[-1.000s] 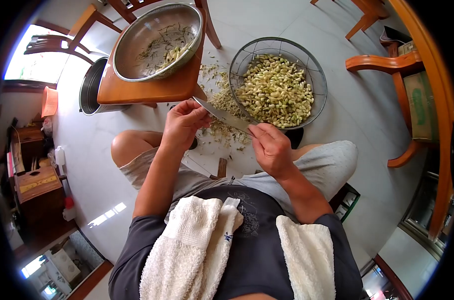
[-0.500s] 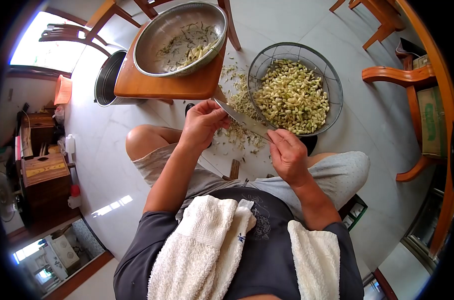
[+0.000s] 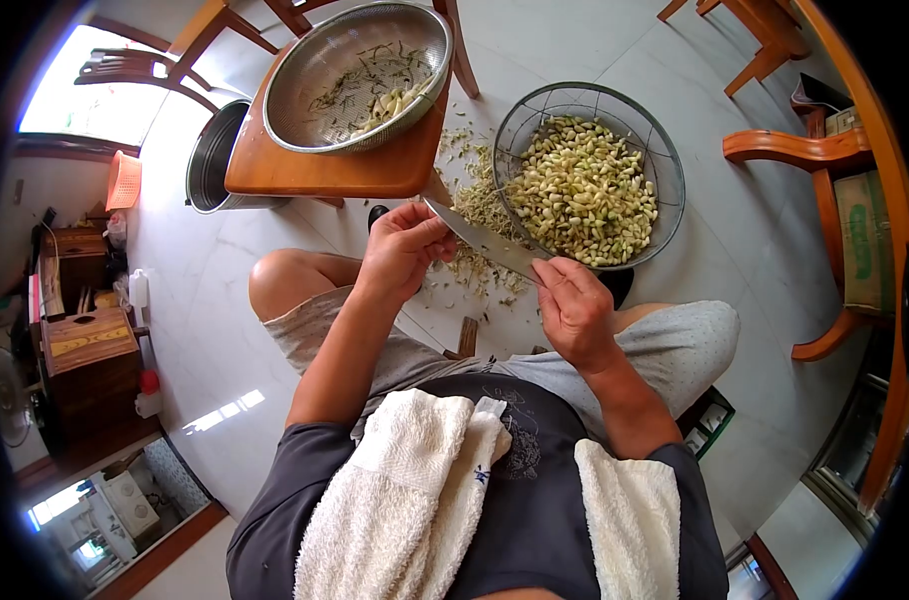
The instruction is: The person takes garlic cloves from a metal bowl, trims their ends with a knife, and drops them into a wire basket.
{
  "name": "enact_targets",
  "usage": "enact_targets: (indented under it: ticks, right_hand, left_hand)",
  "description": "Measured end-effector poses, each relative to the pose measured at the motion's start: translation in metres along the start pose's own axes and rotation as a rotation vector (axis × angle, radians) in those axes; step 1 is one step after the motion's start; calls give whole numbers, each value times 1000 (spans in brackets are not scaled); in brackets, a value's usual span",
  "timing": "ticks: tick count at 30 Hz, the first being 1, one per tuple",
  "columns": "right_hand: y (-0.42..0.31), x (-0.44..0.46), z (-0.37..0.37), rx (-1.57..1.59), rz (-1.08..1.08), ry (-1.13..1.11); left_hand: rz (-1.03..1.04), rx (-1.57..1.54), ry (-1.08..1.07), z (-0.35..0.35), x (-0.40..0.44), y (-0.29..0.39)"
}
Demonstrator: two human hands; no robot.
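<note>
Hardly anything moved since prev. frame: my R hand (image 3: 578, 315) gripped knife (image 3: 483, 240) nr basket (image 3: 669, 190), on my side; L hand (image 3: 403, 250) by its tip, couldn't tell holding what. Prob. trimming; next cut needed steadiness.

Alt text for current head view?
The right hand holds a knife, its tip beside the left hand, above trimmings scattered on the floor. Ahead, a mesh basket holds pale greenish pieces; a metal colander sits on a wooden chair.

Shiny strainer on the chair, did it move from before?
No, the strainer sits on the same part of the wooden chair; only the whole view shifted.
</note>
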State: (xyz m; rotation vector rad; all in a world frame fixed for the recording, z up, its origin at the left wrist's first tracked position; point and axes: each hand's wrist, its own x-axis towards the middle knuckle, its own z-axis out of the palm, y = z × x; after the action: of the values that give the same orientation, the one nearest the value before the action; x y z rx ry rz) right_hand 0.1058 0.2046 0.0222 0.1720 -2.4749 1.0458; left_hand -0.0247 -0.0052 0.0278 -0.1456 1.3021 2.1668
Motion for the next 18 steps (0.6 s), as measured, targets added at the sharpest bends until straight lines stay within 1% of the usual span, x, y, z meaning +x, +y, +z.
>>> enact_targets:
  ticks: [10, 18]
  right_hand:
    - [1, -1, 2, -14, -3, 21]
    - [1, -1, 2, -2, 18, 15]
  left_hand:
    - [24, 13, 5, 1, -1, 0]
    - [43, 83, 30, 0, -2, -2]
